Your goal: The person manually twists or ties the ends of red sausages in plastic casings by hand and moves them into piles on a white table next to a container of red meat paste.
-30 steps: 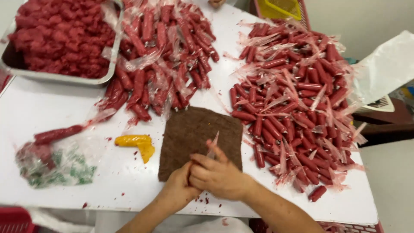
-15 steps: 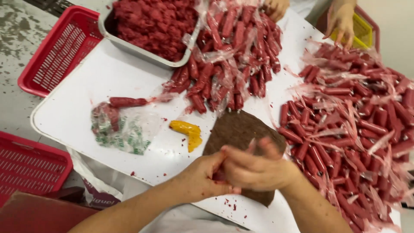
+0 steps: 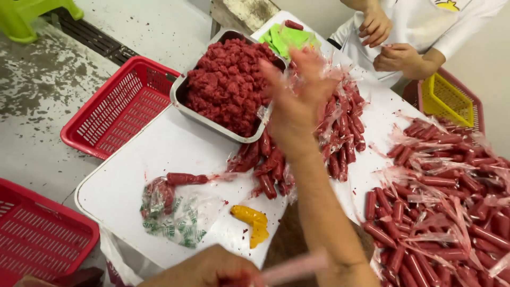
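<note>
**Reaching over the meat tray**

Our right hand [image 3: 300,98] stretches out across the bench [image 3: 159,159], fingers spread apart, hovering above the edge of the metal tray [image 3: 183,98] of red minced meat [image 3: 228,82] and the pile of wrapped red sausages [image 3: 340,133]. Our left hand [image 3: 207,271] stays low by the near bench edge, fingers clamped on a blurred pink casing strip [image 3: 295,267]. Another person's hands [image 3: 385,42] work at the far side.

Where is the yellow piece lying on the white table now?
In the head view, the yellow piece lies low at centre on the white table, right of the clear bag.
</note>
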